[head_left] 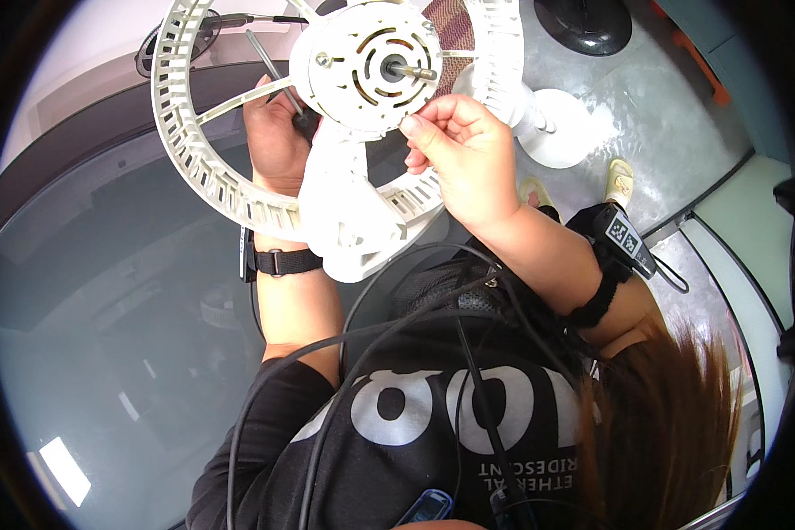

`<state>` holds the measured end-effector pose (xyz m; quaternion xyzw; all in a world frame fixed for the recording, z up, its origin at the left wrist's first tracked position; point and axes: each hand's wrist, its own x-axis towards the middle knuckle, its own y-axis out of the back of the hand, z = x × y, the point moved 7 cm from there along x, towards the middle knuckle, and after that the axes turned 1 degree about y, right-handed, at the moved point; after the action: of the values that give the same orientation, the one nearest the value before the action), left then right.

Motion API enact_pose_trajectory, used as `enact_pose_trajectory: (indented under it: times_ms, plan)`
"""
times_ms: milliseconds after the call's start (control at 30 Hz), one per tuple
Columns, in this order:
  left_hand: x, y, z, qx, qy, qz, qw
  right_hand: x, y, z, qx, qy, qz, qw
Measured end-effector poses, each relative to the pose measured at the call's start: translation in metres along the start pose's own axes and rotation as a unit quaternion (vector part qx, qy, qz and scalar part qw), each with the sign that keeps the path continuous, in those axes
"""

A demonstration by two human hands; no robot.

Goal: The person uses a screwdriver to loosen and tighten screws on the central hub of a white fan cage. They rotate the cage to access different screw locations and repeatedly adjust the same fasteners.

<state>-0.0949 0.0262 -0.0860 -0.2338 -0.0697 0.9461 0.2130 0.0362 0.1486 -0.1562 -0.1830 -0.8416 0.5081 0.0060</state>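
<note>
Left hand (278, 146) round screwdriver (263, 55) behind fan (178, 115), right hand (475, 163) closed at motor (340, 78), cables (325, 341) below

The top edge cuts off the fan (344, 181) and the black disc (583, 25); the bottom edge crops the blue device (428, 507). Behind the motor (349, 93), part of the left hand (278, 141) and the screwdriver's (274, 69) handle is hidden. Anything pinched in the right hand (464, 155) is too small to tell.

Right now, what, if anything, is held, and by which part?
Left hand: a screwdriver, by its dark handle. Right hand: fingertips at the white motor housing; any grip is unclear.
</note>
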Motion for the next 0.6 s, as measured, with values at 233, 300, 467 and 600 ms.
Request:
enact_pose_trajectory:
  times_ms: [233, 300, 467, 600]
  plan:
    - [-0.003, -0.003, -0.001, -0.005, -0.007, 0.011, 1.0, 0.002, 0.001, -0.011, -0.121, 0.108, -0.037, 0.986]
    - [-0.005, -0.007, -0.003, -0.006, -0.001, -0.004, 1.0, 0.001, 0.0, -0.012, -0.12, 0.117, -0.056, 0.984]
    - [-0.01, -0.006, -0.007, -0.033, 0.011, 0.003, 0.999, 0.001, 0.003, -0.006, -0.047, 0.069, -0.064, 0.994]
    - [-0.013, -0.002, -0.011, -0.025, 0.013, 0.014, 1.0, 0.004, 0.003, -0.001, 0.003, 0.042, -0.081, 0.996]
